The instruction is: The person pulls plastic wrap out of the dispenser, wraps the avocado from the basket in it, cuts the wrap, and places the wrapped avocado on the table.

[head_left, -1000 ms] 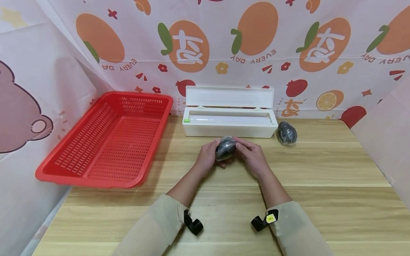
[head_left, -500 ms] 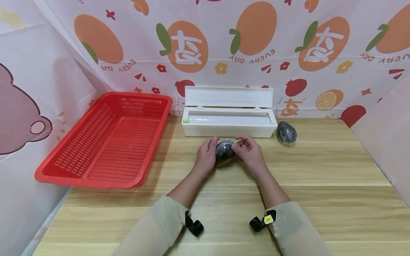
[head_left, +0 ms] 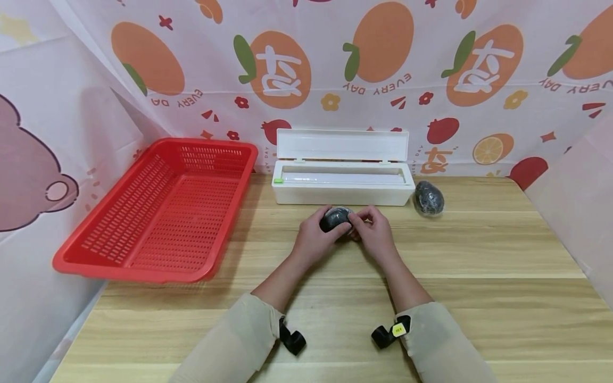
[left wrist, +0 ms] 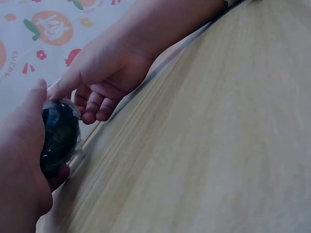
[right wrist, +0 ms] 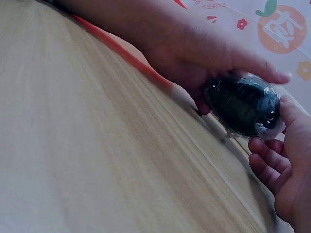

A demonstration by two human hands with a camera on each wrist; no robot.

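A dark, egg-shaped avocado (head_left: 335, 217) in clear cling film is held between both hands, just in front of the white box. My left hand (head_left: 312, 237) grips its left side, thumb across the near face. At the avocado's right end, my right hand (head_left: 376, 235) pinches the film with thumb and fingertips. The right wrist view shows the film (right wrist: 266, 130) bunched near the right fingers. In the left wrist view the avocado (left wrist: 59, 138) looks dark green and shiny. A second wrapped avocado (head_left: 428, 199) lies on the table, right of the box.
The white cling film dispenser (head_left: 345, 195) stands at the back with its lid raised and a roll inside. A red plastic basket (head_left: 143, 275) is at the left. A fruit-print cloth (head_left: 330, 64) hangs behind the wooden table (head_left: 503, 255).
The left thumb has come across the avocado's near face, and the avocado has turned slightly between the hands. The right fingers have shifted their pinch at its right end. The second avocado stays put.
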